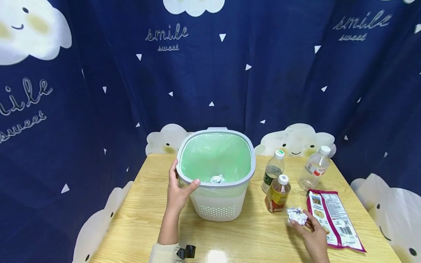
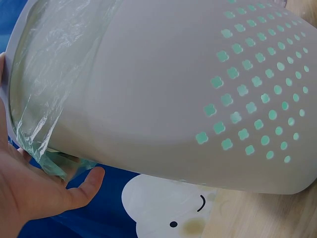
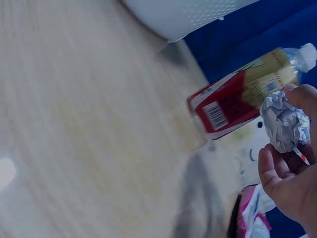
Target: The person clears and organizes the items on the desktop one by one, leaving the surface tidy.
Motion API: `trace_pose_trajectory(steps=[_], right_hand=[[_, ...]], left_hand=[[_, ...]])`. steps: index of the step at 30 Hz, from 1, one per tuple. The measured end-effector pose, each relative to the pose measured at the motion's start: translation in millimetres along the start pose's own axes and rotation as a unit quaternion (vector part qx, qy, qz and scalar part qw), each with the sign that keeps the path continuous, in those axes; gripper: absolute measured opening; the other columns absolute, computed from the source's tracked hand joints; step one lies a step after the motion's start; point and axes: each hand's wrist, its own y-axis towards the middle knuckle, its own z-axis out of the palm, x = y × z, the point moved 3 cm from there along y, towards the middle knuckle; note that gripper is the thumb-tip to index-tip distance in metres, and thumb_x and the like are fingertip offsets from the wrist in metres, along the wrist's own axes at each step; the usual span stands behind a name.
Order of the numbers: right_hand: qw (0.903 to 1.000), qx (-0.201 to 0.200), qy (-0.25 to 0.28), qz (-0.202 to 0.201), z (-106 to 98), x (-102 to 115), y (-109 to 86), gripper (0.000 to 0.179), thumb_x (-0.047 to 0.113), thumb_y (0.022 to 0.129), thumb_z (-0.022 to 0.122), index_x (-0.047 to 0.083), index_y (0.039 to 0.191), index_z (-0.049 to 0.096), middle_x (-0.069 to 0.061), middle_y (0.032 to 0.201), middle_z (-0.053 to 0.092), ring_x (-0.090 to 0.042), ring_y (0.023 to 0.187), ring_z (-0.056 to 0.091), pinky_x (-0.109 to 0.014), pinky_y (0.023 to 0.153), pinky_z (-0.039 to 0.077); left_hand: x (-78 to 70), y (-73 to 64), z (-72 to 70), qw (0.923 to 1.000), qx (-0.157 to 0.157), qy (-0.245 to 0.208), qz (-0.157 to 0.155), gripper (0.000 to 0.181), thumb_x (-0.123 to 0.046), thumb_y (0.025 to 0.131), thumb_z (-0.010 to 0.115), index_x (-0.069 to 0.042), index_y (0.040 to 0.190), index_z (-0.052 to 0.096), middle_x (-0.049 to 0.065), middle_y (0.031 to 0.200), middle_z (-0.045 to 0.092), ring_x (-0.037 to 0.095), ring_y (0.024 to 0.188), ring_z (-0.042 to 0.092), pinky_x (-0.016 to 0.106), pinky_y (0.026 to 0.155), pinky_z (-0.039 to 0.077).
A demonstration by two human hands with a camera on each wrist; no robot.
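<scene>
Right hand, at the table's near edge, pinched a crumpled foil ball beside the snack packet. Left hand gripped the rim of the white bin, green-lined, one foil wad inside. Three bottles stood right of it.
</scene>
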Motion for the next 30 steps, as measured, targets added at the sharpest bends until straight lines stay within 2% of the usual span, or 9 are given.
trace_pose_trajectory(steps=[5, 11, 13, 17, 19, 25, 30], right_hand=[[0.9984, -0.031, 0.037, -0.031, -4, 15, -2.7, 0.069, 0.019, 0.079, 0.076, 0.001, 0.137, 0.043, -0.009, 0.113, 0.045, -0.008, 0.093, 0.041, -0.007, 0.07, 0.037], [0.9901, -0.062, 0.084, -0.094, -11, 26, -2.0, 0.06, 0.011, 0.076, 0.077, 0.003, 0.13, 0.052, -0.004, 0.101, 0.049, -0.006, 0.085, 0.044, -0.009, 0.066, 0.039], [0.9884, -0.066, 0.084, -0.108, -13, 32, -2.6, 0.056, 0.01, 0.077, 0.076, 0.003, 0.128, 0.054, -0.002, 0.101, 0.05, -0.005, 0.086, 0.045, -0.008, 0.067, 0.039], [0.9893, -0.063, 0.074, -0.108, -18, 49, -4.1, 0.054, 0.008, 0.078, 0.075, 0.004, 0.128, 0.054, 0.009, 0.105, 0.052, -0.002, 0.091, 0.047, -0.007, 0.071, 0.039], [0.991, -0.066, 0.051, -0.105, -20, 58, -4.1, 0.055, 0.009, 0.078, 0.076, 0.004, 0.128, 0.054, 0.013, 0.103, 0.052, 0.0, 0.091, 0.048, -0.007, 0.072, 0.04], [0.9877, -0.052, 0.089, -0.118, -23, 80, -0.6, 0.056, -0.001, 0.075, 0.075, 0.0, 0.127, 0.054, 0.013, 0.102, 0.054, -0.003, 0.091, 0.05, -0.008, 0.071, 0.042], [0.9817, -0.035, 0.108, -0.153, -20, 100, 2.5, 0.055, -0.003, 0.075, 0.074, -0.003, 0.126, 0.054, 0.01, 0.103, 0.056, -0.004, 0.092, 0.051, -0.009, 0.07, 0.043]], left_hand=[[-0.9, -0.2, -0.4, 1.0, -0.002, -0.003, 0.002, 0.098, -0.029, 0.069, 0.081, -0.024, 0.147, 0.021, -0.001, 0.142, 0.034, 0.02, 0.128, 0.029, 0.056, 0.103, 0.009], [-2.0, -1.1, 0.4, 1.0, 0.0, -0.007, 0.001, 0.097, -0.028, 0.07, 0.08, -0.026, 0.147, 0.021, 0.001, 0.142, 0.034, 0.02, 0.128, 0.029, 0.056, 0.103, 0.009], [-2.4, -1.1, 0.3, 1.0, 0.001, -0.006, 0.0, 0.097, -0.029, 0.07, 0.08, -0.027, 0.147, 0.021, 0.0, 0.141, 0.034, 0.02, 0.127, 0.029, 0.057, 0.103, 0.009], [-2.9, -0.4, -1.0, 1.0, 0.001, -0.003, -0.002, 0.098, -0.03, 0.069, 0.081, -0.027, 0.147, 0.022, 0.0, 0.14, 0.035, 0.02, 0.125, 0.031, 0.057, 0.103, 0.008], [-2.8, 0.0, -1.6, 1.0, 0.001, -0.001, -0.003, 0.097, -0.031, 0.069, 0.081, -0.028, 0.146, 0.022, 0.0, 0.14, 0.035, 0.02, 0.125, 0.031, 0.057, 0.103, 0.008], [-2.7, 0.6, -2.3, 1.0, 0.003, 0.0, -0.004, 0.097, -0.03, 0.069, 0.081, -0.03, 0.146, 0.022, 0.001, 0.138, 0.037, 0.02, 0.125, 0.031, 0.058, 0.102, 0.008], [-2.1, 1.4, -1.9, 1.0, 0.005, 0.0, -0.003, 0.096, -0.03, 0.069, 0.081, -0.031, 0.145, 0.023, 0.001, 0.138, 0.037, 0.02, 0.125, 0.03, 0.059, 0.102, 0.009]])
